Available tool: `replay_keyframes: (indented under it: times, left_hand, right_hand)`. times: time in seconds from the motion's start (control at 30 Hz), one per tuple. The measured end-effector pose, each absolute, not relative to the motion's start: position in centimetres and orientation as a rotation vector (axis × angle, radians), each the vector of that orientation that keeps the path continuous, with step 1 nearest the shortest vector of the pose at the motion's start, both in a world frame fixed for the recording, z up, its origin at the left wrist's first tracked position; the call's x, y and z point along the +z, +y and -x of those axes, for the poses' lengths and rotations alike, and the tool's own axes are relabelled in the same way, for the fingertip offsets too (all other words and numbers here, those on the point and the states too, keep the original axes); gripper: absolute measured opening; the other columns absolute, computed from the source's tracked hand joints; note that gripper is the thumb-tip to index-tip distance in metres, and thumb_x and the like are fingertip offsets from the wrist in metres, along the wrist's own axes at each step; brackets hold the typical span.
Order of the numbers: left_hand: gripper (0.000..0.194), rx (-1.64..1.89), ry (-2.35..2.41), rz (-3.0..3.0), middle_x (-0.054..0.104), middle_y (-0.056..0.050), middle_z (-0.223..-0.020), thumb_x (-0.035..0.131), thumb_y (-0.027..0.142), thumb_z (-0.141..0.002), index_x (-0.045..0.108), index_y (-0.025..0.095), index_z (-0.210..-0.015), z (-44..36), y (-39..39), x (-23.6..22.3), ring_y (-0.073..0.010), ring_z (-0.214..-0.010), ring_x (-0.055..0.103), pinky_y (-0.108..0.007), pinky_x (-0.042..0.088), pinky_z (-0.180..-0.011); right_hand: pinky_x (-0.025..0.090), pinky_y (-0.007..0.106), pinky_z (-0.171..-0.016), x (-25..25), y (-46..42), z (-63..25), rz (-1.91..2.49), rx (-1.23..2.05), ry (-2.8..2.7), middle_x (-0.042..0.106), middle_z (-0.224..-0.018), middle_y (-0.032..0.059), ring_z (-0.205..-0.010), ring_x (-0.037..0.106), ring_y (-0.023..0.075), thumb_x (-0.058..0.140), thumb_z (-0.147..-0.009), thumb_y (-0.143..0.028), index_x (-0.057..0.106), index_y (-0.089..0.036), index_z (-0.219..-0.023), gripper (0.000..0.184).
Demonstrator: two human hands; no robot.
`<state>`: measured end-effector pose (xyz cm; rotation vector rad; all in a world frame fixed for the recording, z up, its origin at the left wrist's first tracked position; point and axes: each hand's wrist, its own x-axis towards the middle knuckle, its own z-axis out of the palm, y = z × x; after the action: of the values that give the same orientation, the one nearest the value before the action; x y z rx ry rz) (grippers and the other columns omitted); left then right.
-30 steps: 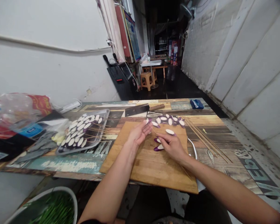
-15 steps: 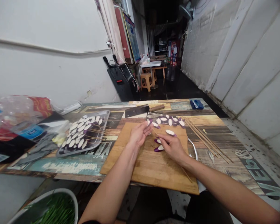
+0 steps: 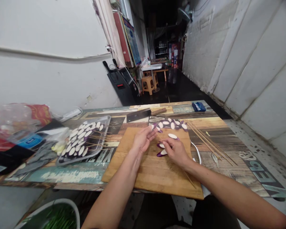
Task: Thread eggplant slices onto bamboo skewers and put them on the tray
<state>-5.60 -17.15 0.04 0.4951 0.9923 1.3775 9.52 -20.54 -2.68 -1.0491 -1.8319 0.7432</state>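
My left hand is raised over the wooden cutting board, its fingertips closed on an eggplant slice with white flesh and purple skin. Pinched in my right hand is a thin wooden skewer; its front end points at the slice, its back end sticks out below the hand. Whether the tip has pierced the slice is too small to tell. Loose eggplant slices lie on the board beside my right hand. Several more in a pile sit along the board's far edge.
At left, a metal tray holds skewered eggplant slices. A cleaver lies beyond the board. Bare skewers and a blue box are at right. Plastic packaging crowds the left end; a tub of greens stands below.
The view has shifted slightly. Both hands keep nearly the same pose, with the slice at the left fingertips and the skewer in the right hand.
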Motion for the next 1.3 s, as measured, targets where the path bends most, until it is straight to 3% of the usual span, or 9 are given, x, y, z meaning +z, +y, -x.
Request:
replay_keyframes:
  times: [0.47,0.63,0.8,0.97,1.07,1.2,1.3]
  left_hand:
    - [0.015,1.283,0.929,-0.648,0.068,-0.01,-0.081,0.067,0.018,-0.068,0.064,0.009,-0.08,3.2,-18.5,0.0,-0.0147,-0.071,0.064,-0.026,0.05,-0.072]
    - [0.017,1.417,0.926,-0.655,0.068,-0.009,-0.088,0.066,0.019,-0.069,0.064,0.012,-0.085,4.0,-17.9,0.2,-0.0154,-0.078,0.065,-0.028,0.048,-0.078]
    - [0.015,1.546,0.968,-0.561,0.068,-0.008,-0.09,0.063,0.019,-0.073,0.062,0.014,-0.087,5.7,-17.2,0.1,-0.0146,-0.079,0.065,-0.028,0.048,-0.079]
    - [0.018,1.329,0.966,-0.687,0.068,-0.008,-0.079,0.067,0.02,-0.068,0.065,0.012,-0.084,3.7,-18.0,0.0,-0.0139,-0.07,0.064,-0.027,0.049,-0.073]
    - [0.024,1.365,1.026,-0.936,0.067,-0.007,-0.089,0.066,0.028,-0.069,0.067,0.014,-0.088,3.7,-18.1,-0.1,-0.017,-0.082,0.062,-0.03,0.046,-0.082]
    - [0.022,1.519,1.507,-1.322,0.064,-0.003,-0.105,0.062,0.031,-0.072,0.067,0.021,-0.09,7.2,-17.5,-0.6,-0.0214,-0.111,0.049,-0.032,0.031,-0.099]
    - [0.024,1.246,1.797,-1.538,0.065,-0.006,-0.101,0.071,0.026,-0.061,0.068,0.021,-0.085,9.8,-16.9,-1.5,-0.0243,-0.109,0.048,-0.033,0.027,-0.1]
  right_hand:
    - [0.042,0.022,-0.055,-1.6,-19.9,-9.5,1.124,0.679,-1.744,0.062,-0.064,0.0031,-0.062,0.056,0.0143,0.043,-0.084,-0.026,0.063,-0.016,-0.079,0.023]
    - [0.044,0.021,-0.053,-1.8,-19.8,-9.4,1.074,0.788,-1.722,0.062,-0.063,0.0018,-0.059,0.057,0.0134,0.046,-0.084,-0.03,0.064,-0.016,-0.084,0.022]
    - [0.048,0.025,-0.061,-2.8,-19.9,-9.2,0.959,0.851,-1.806,0.067,-0.078,0.0047,-0.068,0.061,0.0152,0.044,-0.085,-0.027,0.066,-0.016,-0.087,0.025]
    - [0.048,0.027,-0.069,-2.4,-19.5,-9.5,0.977,0.765,-1.77,0.069,-0.083,0.0057,-0.075,0.062,0.0169,0.043,-0.084,-0.024,0.066,-0.016,-0.089,0.025]
    - [0.047,0.027,-0.075,-1.8,-19.2,-9.8,0.989,0.706,-1.681,0.068,-0.091,0.0069,-0.084,0.062,0.0178,0.042,-0.084,-0.024,0.066,-0.015,-0.092,0.027]
    - [0.046,0.024,-0.069,-1.5,-18.9,-10.5,1.075,0.646,-1.583,0.069,-0.088,0.0037,-0.079,0.062,0.0164,0.042,-0.084,-0.025,0.067,-0.017,-0.094,0.028]
    - [0.044,0.022,-0.059,-1.6,-18.7,-11.0,1.182,0.608,-1.54,0.068,-0.074,0.0025,-0.067,0.06,0.015,0.043,-0.083,-0.025,0.069,-0.015,-0.091,0.028]
